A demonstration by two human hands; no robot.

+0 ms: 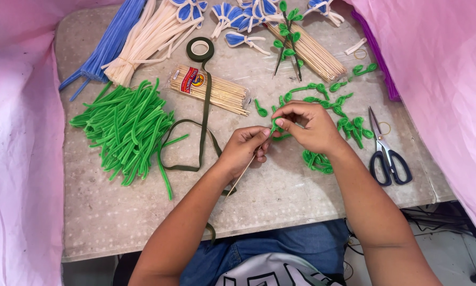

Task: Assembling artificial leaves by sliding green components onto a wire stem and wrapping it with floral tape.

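My left hand (244, 148) pinches a thin wooden skewer (241, 177) that slants down toward me. My right hand (308, 126) presses a small green pipe-cleaner leaf (274, 125) against the skewer's upper end. Both hands meet over the middle of the grey table (280, 196). A dark green floral tape strip (203, 122) runs from its roll (200, 48) down toward my left hand.
A pile of green pipe cleaners (128, 130) lies left. Loose green leaves (344, 114) lie right of my hands, with black scissors (386, 153) beyond. A pack of skewers (211, 89), cream and blue pipe-cleaner bundles (142, 37), blue flowers (238, 18) sit at the back. Pink cloth (439, 79) flanks both sides.
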